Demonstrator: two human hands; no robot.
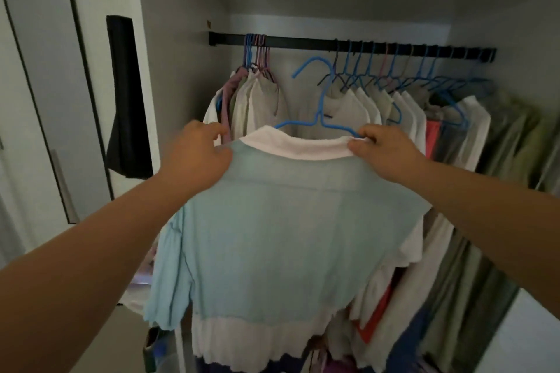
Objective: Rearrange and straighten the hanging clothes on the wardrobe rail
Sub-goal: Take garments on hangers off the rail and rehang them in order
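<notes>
The open wardrobe (188, 39) is taking up most of the view, its pale side wall standing on the left and a black rail (303, 43) running across its upper back. On the right part of the rail a long row of clothes (448, 136) is hanging on mostly blue hangers, white pieces nearest the middle, then a red one, then green ones further right. At the left end a tighter bunch of garments (257, 100) is hanging from mauve and blue hooks, leaving a gap of bare rail between the two groups. In front of that gap, off the rail, a light blue shirt (288, 221) with a white collar and a white band along its hem is being held up on a blue hanger (318, 112), whose hook is pointing up, below the rail and not touching it. The left hand (200, 151) is gripping the shirt's left shoulder, fingers curled over the cloth. The right hand (385, 151) is pinching the collar's right end together with the hanger's arm.
</notes>
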